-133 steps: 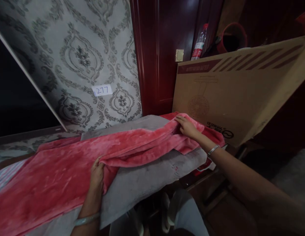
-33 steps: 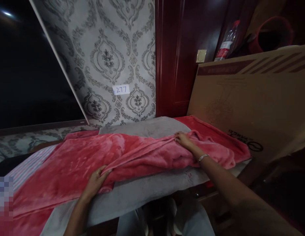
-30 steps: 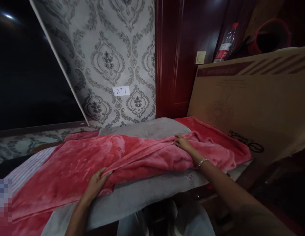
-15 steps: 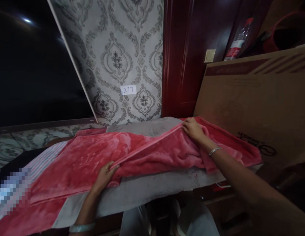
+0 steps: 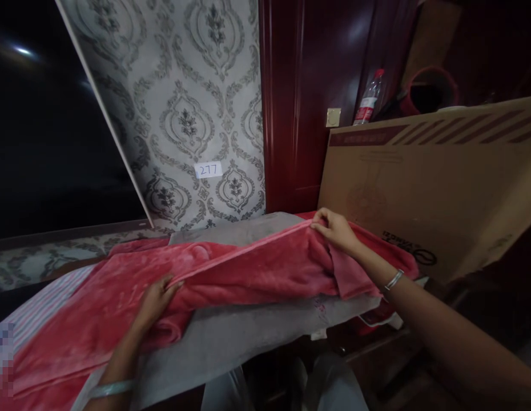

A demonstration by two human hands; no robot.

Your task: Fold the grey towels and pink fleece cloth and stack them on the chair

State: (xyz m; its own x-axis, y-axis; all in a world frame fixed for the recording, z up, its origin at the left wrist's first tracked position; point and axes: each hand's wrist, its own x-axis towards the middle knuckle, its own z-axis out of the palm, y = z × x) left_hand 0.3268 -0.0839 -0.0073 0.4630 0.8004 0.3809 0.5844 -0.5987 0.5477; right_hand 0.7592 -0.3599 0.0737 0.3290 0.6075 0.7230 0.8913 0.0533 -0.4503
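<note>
A pinkish-red plush blanket (image 5: 257,268) lies spread over a grey cloth (image 5: 231,337), part of it turned over on itself. Its edge runs taut and slanting between my two hands. My left hand (image 5: 157,298), on the near left side, pinches that edge between thumb and fingers. Farther right and higher, my right hand (image 5: 334,228) is closed on the same edge, slightly raised. Below my right hand a loose flap of blanket hangs down over the grey cloth. What lies under the folded part is hidden.
A large cardboard box (image 5: 402,188) stands on the right, with a plastic bottle (image 5: 368,103) behind its top edge. At the left is a dark television screen (image 5: 55,131). Striped fabric (image 5: 47,302) lies beside the blanket. A paper marked 277 (image 5: 209,169) is on the patterned wall.
Both hands keep hold of the blanket edge, which is now pulled straighter between them. The view has shifted right, so the wall, box and bottle appear farther left.
</note>
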